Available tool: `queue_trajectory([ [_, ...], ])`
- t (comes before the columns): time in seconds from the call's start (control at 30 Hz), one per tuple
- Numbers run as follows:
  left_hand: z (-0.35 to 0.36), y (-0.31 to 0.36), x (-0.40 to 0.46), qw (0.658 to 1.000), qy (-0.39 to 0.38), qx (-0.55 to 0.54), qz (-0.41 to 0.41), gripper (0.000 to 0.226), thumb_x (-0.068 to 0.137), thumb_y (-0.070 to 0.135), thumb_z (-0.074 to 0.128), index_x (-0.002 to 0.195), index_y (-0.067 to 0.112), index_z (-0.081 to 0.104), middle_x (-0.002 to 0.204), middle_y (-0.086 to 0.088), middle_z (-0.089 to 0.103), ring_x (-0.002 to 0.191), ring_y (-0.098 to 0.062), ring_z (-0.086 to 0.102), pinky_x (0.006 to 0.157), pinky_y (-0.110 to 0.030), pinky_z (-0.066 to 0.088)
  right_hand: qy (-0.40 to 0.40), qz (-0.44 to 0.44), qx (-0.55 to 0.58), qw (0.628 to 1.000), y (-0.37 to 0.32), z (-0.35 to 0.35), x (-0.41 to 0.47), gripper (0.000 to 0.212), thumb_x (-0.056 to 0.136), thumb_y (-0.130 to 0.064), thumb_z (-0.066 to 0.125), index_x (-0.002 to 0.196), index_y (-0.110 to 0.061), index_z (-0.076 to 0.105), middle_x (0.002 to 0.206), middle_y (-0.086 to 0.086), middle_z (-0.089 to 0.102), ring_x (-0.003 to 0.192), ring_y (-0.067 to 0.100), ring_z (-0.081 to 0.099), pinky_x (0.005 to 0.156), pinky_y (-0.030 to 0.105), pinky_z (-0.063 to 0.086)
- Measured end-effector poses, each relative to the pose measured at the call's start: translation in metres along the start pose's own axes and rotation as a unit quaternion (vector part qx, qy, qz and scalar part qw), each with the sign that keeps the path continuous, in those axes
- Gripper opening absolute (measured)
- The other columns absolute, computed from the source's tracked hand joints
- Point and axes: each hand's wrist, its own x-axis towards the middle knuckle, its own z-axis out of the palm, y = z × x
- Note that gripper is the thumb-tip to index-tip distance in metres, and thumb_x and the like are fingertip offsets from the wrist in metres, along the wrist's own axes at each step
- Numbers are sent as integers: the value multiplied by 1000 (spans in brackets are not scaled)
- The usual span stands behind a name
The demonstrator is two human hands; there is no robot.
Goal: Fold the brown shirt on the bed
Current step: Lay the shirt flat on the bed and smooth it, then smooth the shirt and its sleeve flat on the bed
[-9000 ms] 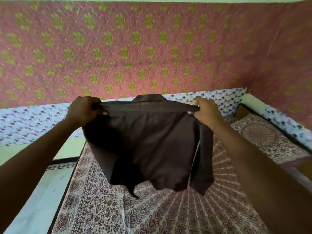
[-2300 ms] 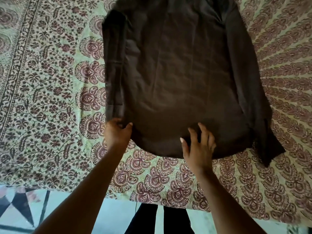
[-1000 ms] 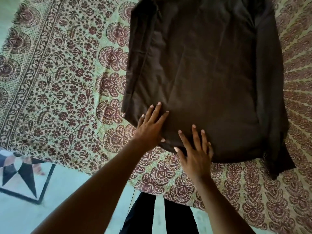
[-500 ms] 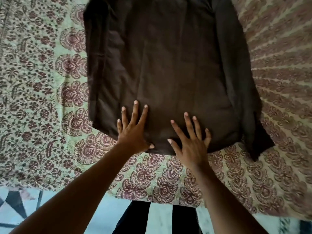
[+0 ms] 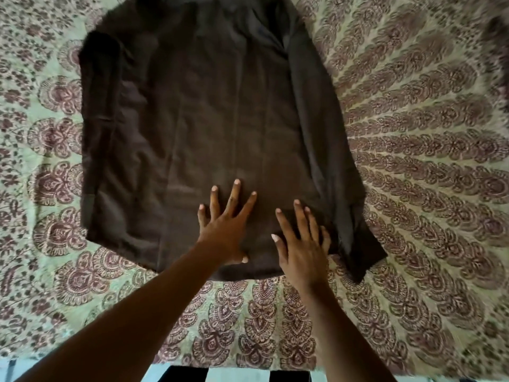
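The brown shirt (image 5: 198, 114) lies flat on the bed, hem toward me and collar at the far end. Its left sleeve is folded in along the left side, and the right sleeve runs down the right side to a cuff at the near right. My left hand (image 5: 224, 224) presses flat on the shirt near the hem, fingers spread. Beside it, my right hand (image 5: 301, 244) also lies flat on the lower right part of the shirt, fingers straight.
The bed carries a green bedspread (image 5: 427, 188) with a maroon paisley print, spreading around the shirt on all sides. Its near edge (image 5: 248, 362) runs along the bottom, with pale floor and dark trouser legs (image 5: 190, 374) below it.
Both hands have slid to the right along the hem area, still flat on the shirt. Earlier the shirt was held up in the air; it now lies on the bed.
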Motion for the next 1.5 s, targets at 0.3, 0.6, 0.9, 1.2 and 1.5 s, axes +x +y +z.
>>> queue_trajectory([
  [0.3,-4,73,20,995,1,44,-89,116,89,28,75,161,19,-16,165,-14,-31,154,-46,-18,124,-63,14,59,-29,161,985,76,-31,-17,49,104,-40,54,143,-11,57,163,14,32,139,33,48,98,48,57],
  [0.6,-4,176,73,997,-3,-36,-66,134,74,33,88,162,29,-13,166,-1,-32,155,-35,-22,122,-65,8,77,250,170,950,162,-73,15,61,93,-49,59,144,-18,49,149,8,31,132,33,31,98,61,47],
  [0.9,-10,187,74,993,-11,4,-117,150,64,32,94,159,30,-21,166,-3,-33,156,-38,-16,121,-66,18,31,200,120,972,209,-102,47,39,73,-15,85,108,-17,66,102,2,65,104,25,58,87,47,42],
  [1.2,-11,191,81,989,-34,52,-131,147,67,37,93,159,24,-21,167,-10,-29,156,-42,-12,118,-66,29,51,35,3,998,215,-94,5,52,69,-68,75,96,-24,68,122,10,62,116,28,51,92,44,29],
  [1.5,-10,191,88,987,-48,70,-134,146,66,35,94,160,22,-16,167,-14,-24,155,-45,-8,115,-69,30,34,202,277,939,206,-92,27,30,106,-30,39,111,-12,63,71,-6,62,51,5,53,43,22,41],
])
